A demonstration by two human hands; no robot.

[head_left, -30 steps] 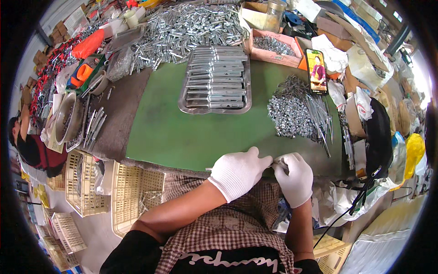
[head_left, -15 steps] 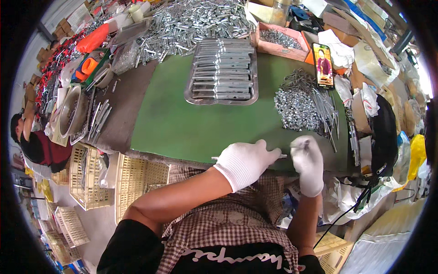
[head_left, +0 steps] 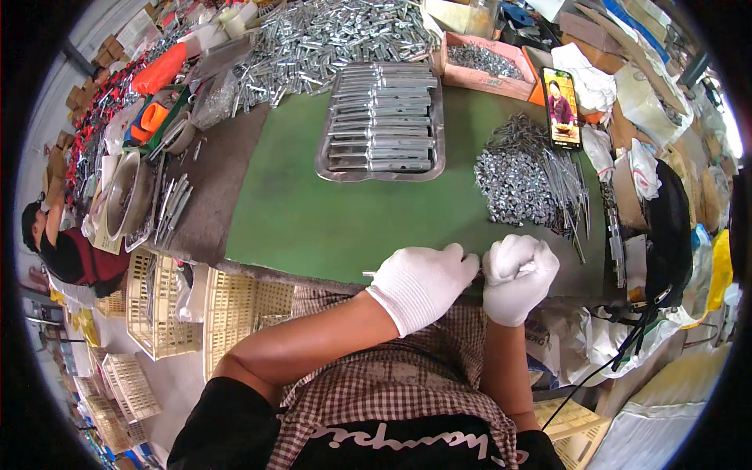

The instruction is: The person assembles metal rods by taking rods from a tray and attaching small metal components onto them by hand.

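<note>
Both white-gloved hands have drawn together at lower centre: left hand (head_left: 423,283) pinches a thin, stiff, light metal rod (head_left: 370,274) near its end; right hand (head_left: 517,276) is clenched, contents hidden.

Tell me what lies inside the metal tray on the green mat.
The metal tray holds flat silver metal bars stacked in rows. They cover its floor, so anything beneath them cannot be seen.

— What covers the desk (head_left: 329,227)?
— A green mat, with a grey strip along its left side.
— And on it?
— A metal tray (head_left: 382,168) of flat steel pieces, a heap of small silvery parts (head_left: 513,176) with thin rods (head_left: 568,188), a phone (head_left: 562,107), and a pink box of hardware (head_left: 479,66).
</note>
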